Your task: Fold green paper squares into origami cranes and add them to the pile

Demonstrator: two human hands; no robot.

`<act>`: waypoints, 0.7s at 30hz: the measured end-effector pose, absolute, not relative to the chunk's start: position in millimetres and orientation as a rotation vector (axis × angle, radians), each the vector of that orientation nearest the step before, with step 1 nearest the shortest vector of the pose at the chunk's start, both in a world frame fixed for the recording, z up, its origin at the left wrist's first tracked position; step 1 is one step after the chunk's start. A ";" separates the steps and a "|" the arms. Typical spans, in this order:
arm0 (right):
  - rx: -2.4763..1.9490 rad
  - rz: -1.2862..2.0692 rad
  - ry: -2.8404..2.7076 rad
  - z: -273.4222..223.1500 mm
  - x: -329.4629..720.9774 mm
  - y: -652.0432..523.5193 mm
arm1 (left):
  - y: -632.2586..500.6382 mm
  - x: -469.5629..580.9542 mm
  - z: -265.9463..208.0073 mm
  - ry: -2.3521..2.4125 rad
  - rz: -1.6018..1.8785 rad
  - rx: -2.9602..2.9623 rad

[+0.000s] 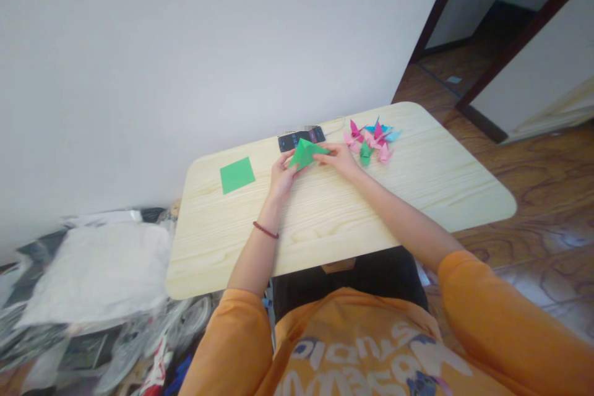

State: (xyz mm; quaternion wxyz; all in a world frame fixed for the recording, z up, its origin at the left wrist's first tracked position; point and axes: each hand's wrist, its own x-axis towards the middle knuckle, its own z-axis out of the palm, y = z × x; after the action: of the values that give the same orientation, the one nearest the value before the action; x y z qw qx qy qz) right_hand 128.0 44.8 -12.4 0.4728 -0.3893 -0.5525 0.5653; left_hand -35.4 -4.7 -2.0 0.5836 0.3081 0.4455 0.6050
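Observation:
A green sheet of origami paper (305,153), folded into a triangle with its point toward the wall, is held between both hands above the table. My left hand (281,177) grips its left corner, fingers closed on the edge. My right hand (342,159) pinches the right corner between thumb and fingers. Behind the paper lies a smartphone (288,142) with a lit screen, partly covered by the paper. Just right of my right hand sits a cluster of folded paper cranes (365,153) in pink, magenta, blue and green. Left of my left hand is a flat green paper square (237,175).
The light wooden table (325,216) with rounded corners stands close to a white wall (208,43). A cable (335,130) runs from the phone. At the floor's left lie a white bag (99,272) and other clutter. A doorway (482,31) opens at the right.

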 end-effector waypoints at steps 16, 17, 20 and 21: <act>-1.046 1.325 -1.593 -6.6 127.3 37.1 | -6.4 -30.9 -2.9 1.194 1.507 0.891; -1.042 1.327 -1.617 -6.7 127.1 36.7 | -7.3 -31.1 -2.5 1.197 1.512 0.892; -1.030 1.332 -1.597 -7.2 126.8 36.4 | -8.8 -31.9 -1.0 1.198 1.536 0.888; -1.025 1.341 -1.568 -7.4 126.8 36.4 | -9.0 -32.0 -0.5 1.200 1.546 0.887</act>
State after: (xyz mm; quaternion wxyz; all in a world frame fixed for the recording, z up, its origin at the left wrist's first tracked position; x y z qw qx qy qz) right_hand 126.8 36.4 -7.4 0.4067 -0.4066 -0.6216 0.5319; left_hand -32.0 -9.0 -0.5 0.4763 0.3630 0.4911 0.6326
